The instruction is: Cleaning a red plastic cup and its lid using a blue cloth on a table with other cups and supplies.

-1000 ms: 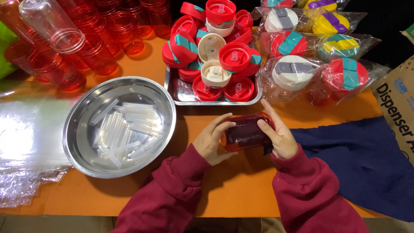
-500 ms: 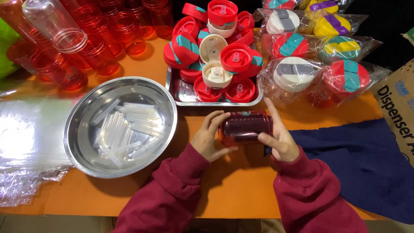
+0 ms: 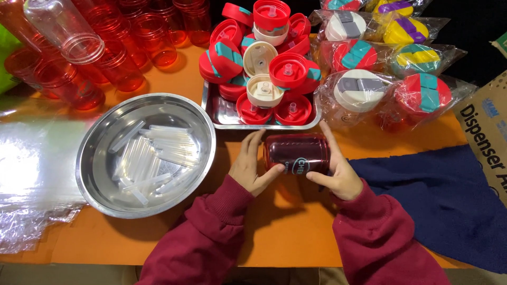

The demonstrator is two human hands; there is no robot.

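I hold a dark red translucent bottle (image 3: 297,154) on its side between both hands, just above the orange table. My left hand (image 3: 252,164) grips its left end, fingers curled around the front. My right hand (image 3: 338,170) cups its right end, thumb underneath. Right behind the bottle stands a steel tray (image 3: 222,112) piled with red and cream lids with teal flaps (image 3: 266,58). To the left sits a round steel bowl (image 3: 95,158) holding several clear plastic straws (image 3: 153,155).
Empty red bottles (image 3: 111,45) crowd the far left of the table. Bagged lids (image 3: 391,68) in several colours lie at the far right. A dark blue cloth (image 3: 443,206) covers the right side, beside a cardboard box (image 3: 488,134). Clear plastic sheets (image 3: 31,179) lie at the left.
The bottle has turned in my hands and now lies level with its printed side facing up; both hands have shifted slightly around it.
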